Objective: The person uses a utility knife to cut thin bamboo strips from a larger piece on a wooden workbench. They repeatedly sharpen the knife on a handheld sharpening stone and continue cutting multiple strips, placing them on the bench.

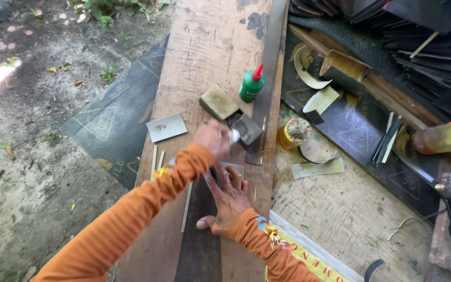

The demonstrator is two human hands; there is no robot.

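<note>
Long dark strip [200, 245] — flat along wooden plank; small grey rectangular piece [234, 168] at its far end.

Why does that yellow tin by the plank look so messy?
The small round yellow tin sits open, its rim smeared and crusted with dried glue-like gunk. Curled offcut strips lie scattered beside it on the dark sheet. Nothing looks freshly spilled, though.

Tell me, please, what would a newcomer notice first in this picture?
Two orange sleeves reach over a long wooden plank. The right hand presses flat on a dark strip, the left hand just above it. A green glue bottle with a red tip stands further up the plank.
</note>
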